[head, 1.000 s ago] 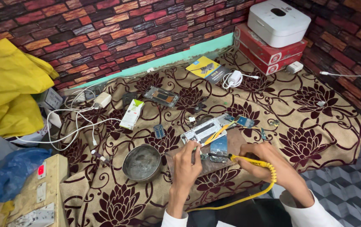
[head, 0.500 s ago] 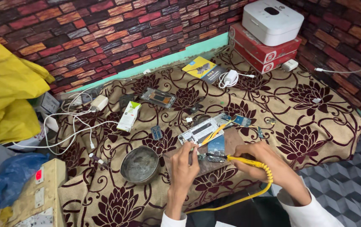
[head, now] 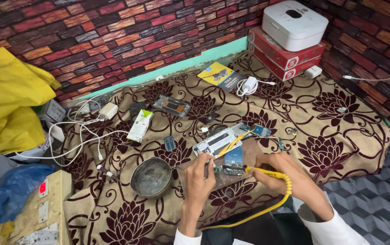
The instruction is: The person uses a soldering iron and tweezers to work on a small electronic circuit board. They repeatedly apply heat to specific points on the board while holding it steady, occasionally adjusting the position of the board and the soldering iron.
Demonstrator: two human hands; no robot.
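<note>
Centrally, right hand (head: 280,169) gripping soldering iron (head: 267,173)

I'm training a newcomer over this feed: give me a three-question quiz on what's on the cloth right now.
1. True or false: the right hand grips a soldering iron with a yellow handle.
2. What lies just left of the left hand? A) metal bowl B) red box C) white charger
3. Fill in: the iron's tip points at a small ____ on the brown board.

Key: 1 true. 2 A, the metal bowl. 3 circuit board.
</note>
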